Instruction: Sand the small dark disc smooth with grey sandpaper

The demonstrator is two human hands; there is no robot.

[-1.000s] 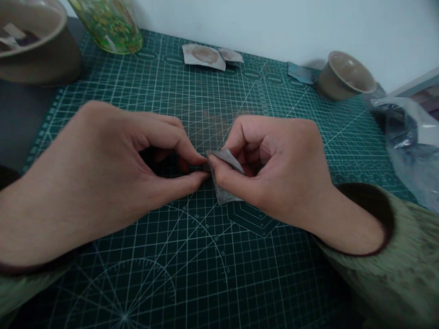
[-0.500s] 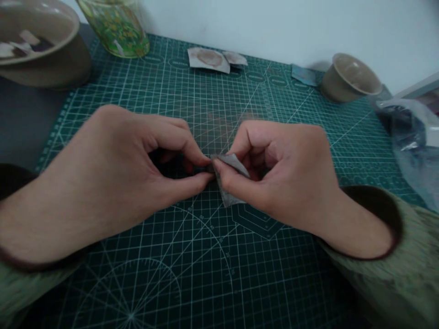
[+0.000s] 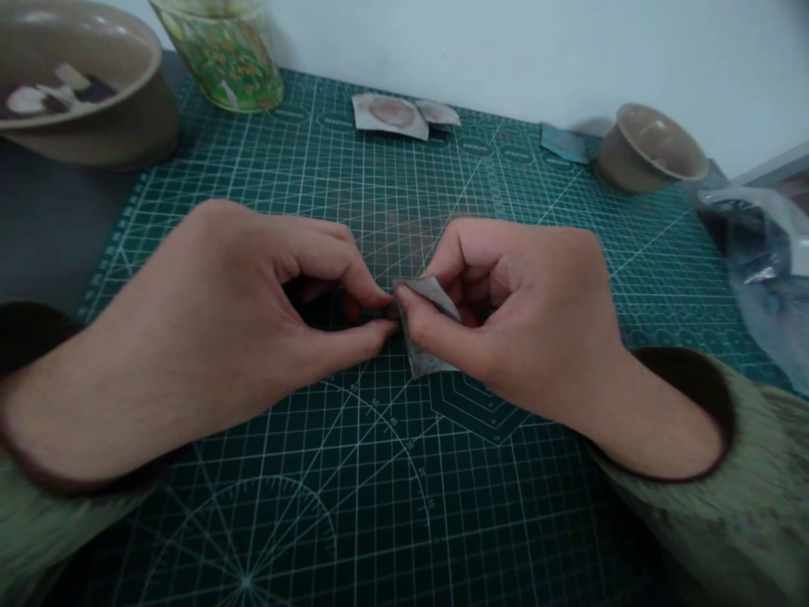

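Observation:
Over the green cutting mat (image 3: 284,523), my left hand (image 3: 240,295) pinches a small dark piece (image 3: 392,311) between thumb and index finger. Most of that piece is hidden by the fingertips. My right hand (image 3: 531,295) is closed on a folded grey sheet that looks like sandpaper (image 3: 425,361), its thumb on the near side and its fingers behind. The sheet's left edge meets the dark piece, and the two hands almost touch there. Brown dust (image 3: 410,232) lies on the mat just beyond the fingers.
Back left stand a wide brown bowl (image 3: 155,118) with light pieces inside and a green patterned glass (image 3: 231,63). Stained paper pieces (image 3: 392,116) lie along the wall. At the back right are a blue-grey sheet (image 3: 564,143), a small brown bowl (image 3: 623,160) and a clear plastic bag (image 3: 764,278).
The whole view has shifted slightly, with background things now a little lower and farther right. My right thumb and the grey sheet have moved slightly against the dark piece; both grips stay the same.

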